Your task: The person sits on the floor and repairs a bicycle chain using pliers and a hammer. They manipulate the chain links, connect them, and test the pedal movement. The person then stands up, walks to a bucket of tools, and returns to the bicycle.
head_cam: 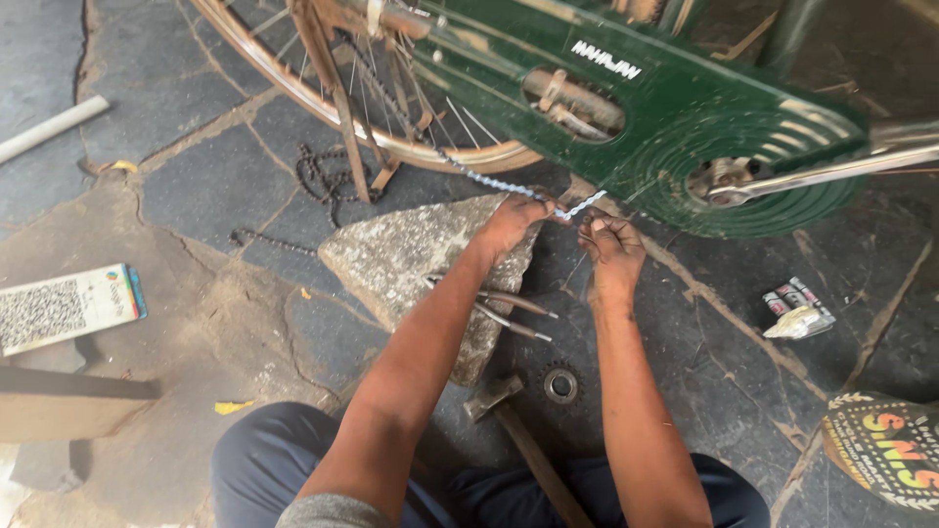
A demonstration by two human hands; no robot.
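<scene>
Under the green chain guard [685, 108] we pinch the chain [489, 181] above the stone [411, 254]: left hand [511, 227] and right hand [611, 249] both clamped on its shiny silver end, links running up toward the wheel [323, 68].

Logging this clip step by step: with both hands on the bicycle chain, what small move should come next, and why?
Probably bring the two chain ends together: the left hand and right hand each pinch the chain below the green chain guard, where a gap seems to remain.

Green chain guard [685, 117] just above hands [562, 230]; stone slab [421, 264], pliers [509, 308] close below.
</scene>
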